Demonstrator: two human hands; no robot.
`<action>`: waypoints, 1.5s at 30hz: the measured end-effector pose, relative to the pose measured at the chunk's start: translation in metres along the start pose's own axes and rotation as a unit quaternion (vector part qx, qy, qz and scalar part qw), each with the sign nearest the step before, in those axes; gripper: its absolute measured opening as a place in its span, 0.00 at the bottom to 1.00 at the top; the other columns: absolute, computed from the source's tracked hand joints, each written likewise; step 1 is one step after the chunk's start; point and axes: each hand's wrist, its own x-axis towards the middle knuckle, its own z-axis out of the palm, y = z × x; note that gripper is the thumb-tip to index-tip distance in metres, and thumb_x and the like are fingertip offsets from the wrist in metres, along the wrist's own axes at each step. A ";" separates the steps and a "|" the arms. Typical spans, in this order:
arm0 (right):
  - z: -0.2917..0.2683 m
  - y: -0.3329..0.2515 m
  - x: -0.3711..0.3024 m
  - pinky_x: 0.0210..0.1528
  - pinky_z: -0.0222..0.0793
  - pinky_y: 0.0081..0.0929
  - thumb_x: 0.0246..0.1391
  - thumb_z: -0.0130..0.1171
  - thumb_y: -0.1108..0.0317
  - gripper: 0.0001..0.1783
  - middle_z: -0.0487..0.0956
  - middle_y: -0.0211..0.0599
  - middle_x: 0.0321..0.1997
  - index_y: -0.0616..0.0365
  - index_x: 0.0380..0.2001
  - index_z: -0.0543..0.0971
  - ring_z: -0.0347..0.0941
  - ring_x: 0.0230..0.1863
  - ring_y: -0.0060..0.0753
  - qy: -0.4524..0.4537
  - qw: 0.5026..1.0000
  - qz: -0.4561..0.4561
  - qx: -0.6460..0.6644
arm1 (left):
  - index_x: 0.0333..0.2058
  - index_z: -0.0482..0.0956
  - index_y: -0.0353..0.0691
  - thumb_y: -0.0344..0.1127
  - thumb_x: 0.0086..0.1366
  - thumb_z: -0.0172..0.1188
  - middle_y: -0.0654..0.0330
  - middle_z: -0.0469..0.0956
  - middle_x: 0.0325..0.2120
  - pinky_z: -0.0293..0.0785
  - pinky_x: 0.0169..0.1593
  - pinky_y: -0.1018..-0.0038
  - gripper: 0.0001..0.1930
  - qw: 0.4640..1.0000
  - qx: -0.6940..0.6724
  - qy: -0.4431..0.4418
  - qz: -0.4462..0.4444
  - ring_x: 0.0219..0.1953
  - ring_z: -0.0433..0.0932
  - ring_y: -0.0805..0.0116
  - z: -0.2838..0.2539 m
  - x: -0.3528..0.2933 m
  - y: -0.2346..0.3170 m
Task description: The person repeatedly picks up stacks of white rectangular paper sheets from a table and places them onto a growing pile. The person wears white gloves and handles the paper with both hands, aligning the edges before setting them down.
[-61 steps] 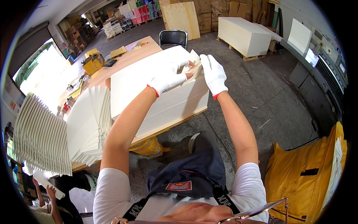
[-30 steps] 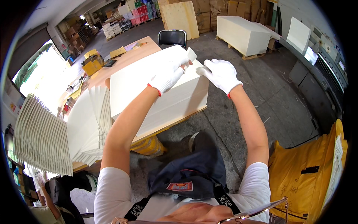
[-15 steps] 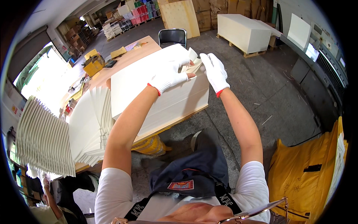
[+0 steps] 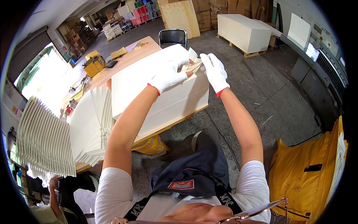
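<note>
A tall stack of large white sheets (image 4: 143,72) lies on the table in front of me. My left hand (image 4: 169,75), in a white glove with bare thumb tip and fingertip, rests on its top near the right corner, thumb and forefinger spread apart. Some corner sheets (image 4: 194,67) bend upward between my hands. At the stack's right edge, my right hand (image 4: 214,71), gloved in white with a red cuff, has its fingers closed against these bent sheets. Its thumb is mostly hidden. Fanned white sheets (image 4: 89,125) lie left of the stack.
Another fanned pile (image 4: 43,138) stands farther left, near a co-worker's arm (image 4: 54,196). A yellow box (image 4: 94,66) sits on the wooden table (image 4: 143,48). Beyond are a black chair (image 4: 173,38) and a palletized white stack (image 4: 242,33). A yellow bag (image 4: 298,175) stands at right.
My left thumb has shifted slightly inward along the sheets; my right hand stays nearly still. At lower left, the co-worker's hand has moved up and to the right.
</note>
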 end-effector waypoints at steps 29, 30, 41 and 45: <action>-0.041 -0.015 -0.009 0.41 0.73 0.47 0.65 0.47 0.38 0.27 0.81 0.43 0.33 0.50 0.35 0.79 0.79 0.39 0.50 -0.119 0.899 -0.154 -0.391 | 0.51 0.81 0.53 0.48 0.66 0.56 0.53 0.84 0.36 0.79 0.42 0.58 0.17 0.951 0.251 0.096 0.151 0.38 0.83 0.49 0.014 0.023 -0.026; -0.040 -0.014 -0.008 0.41 0.73 0.47 0.65 0.47 0.38 0.27 0.81 0.43 0.32 0.50 0.34 0.79 0.79 0.39 0.50 -0.115 0.895 -0.170 -0.395 | 0.51 0.81 0.53 0.48 0.66 0.56 0.54 0.84 0.37 0.79 0.42 0.58 0.17 0.951 0.263 0.094 0.132 0.38 0.83 0.49 0.014 0.026 -0.027; -0.021 -0.022 0.005 0.44 0.69 0.43 0.68 0.39 0.37 0.31 0.81 0.44 0.32 0.53 0.37 0.78 0.79 0.38 0.49 -0.097 0.982 -0.052 -0.154 | 0.58 0.79 0.53 0.47 0.68 0.58 0.51 0.84 0.44 0.77 0.50 0.64 0.21 0.992 0.076 0.044 0.092 0.44 0.83 0.53 0.009 0.014 -0.022; -0.011 -0.014 0.000 0.45 0.69 0.43 0.68 0.38 0.38 0.31 0.80 0.42 0.30 0.53 0.39 0.78 0.78 0.38 0.50 -0.040 0.994 -0.030 -0.101 | 0.60 0.78 0.52 0.46 0.68 0.60 0.55 0.84 0.45 0.76 0.51 0.68 0.23 0.997 -0.001 0.008 0.080 0.42 0.82 0.62 0.004 0.010 -0.018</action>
